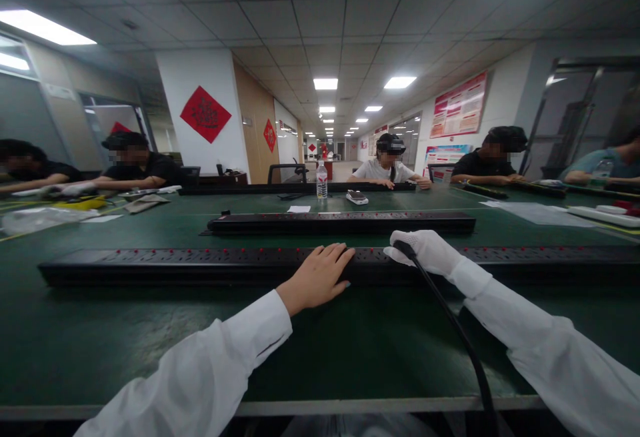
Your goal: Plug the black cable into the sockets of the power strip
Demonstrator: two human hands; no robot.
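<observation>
A long black power strip (165, 264) with a row of sockets and small red lights or buttons lies across the green table in front of me. My left hand (323, 274), bare, rests on it with the fingers stretched out over the top. In a white glove, my right hand (425, 250) is closed round a black plug (404, 248) at the strip, right of my left hand. From the plug a thick black cable (463, 337) runs down over the table's near edge. Whether the plug sits in a socket is hidden by the glove.
Behind lies a second black power strip (345, 224), with another dark bar (240, 188) farther back. A water bottle (321, 180) and a small white device (357, 197) stand beyond. Plastic bags (40, 220) lie left, a white sheet (540, 214) right. Several people sit around the table (150, 350).
</observation>
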